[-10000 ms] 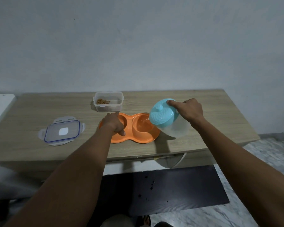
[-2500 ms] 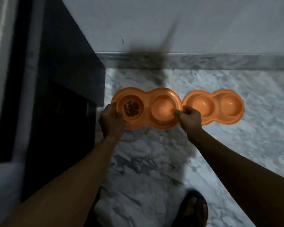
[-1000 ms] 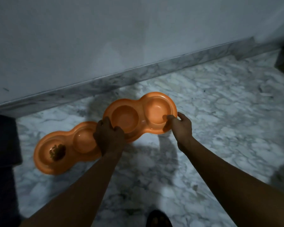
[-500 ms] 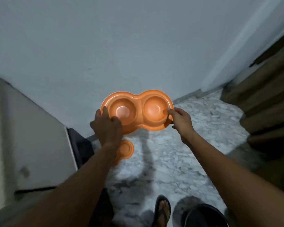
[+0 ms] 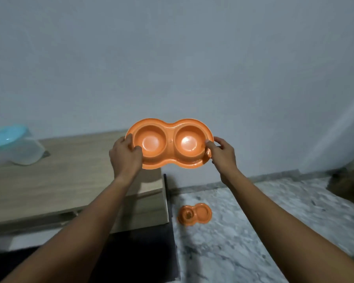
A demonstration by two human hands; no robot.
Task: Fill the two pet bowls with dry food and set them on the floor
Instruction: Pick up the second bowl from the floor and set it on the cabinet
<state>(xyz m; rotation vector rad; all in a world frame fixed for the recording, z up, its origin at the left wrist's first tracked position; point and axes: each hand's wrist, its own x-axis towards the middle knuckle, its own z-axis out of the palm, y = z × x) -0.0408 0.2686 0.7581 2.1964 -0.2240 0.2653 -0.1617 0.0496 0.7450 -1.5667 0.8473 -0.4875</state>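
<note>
Right now two orange glossy plastic double pet bowls are in view, each a peanut-shaped moulded tray with two round wells, four wells total. One double bowl (image 5: 169, 144) is up in the air, tilted toward the camera, over the right end of the light wood-grain table (image 5: 70, 176) and in front of a plain grey wall (image 5: 172, 58). Left hand (image 5: 125, 156) grips its left end, thumb hooked over the rim into the left well. Right hand (image 5: 223, 155) grips the right end, thumb on the rim, fingers curled behind. Both wells are smooth, with a glare spot in each. The second double bowl (image 5: 194, 215) sits flat on the grey-white veined marble floor (image 5: 264, 231), just right of the table's side; brown dry food (image 5: 188, 215) sits in its left well. One clear plastic container with a turquoise lid (image 5: 12, 146) stands on the table's far left, blurred.
</note>
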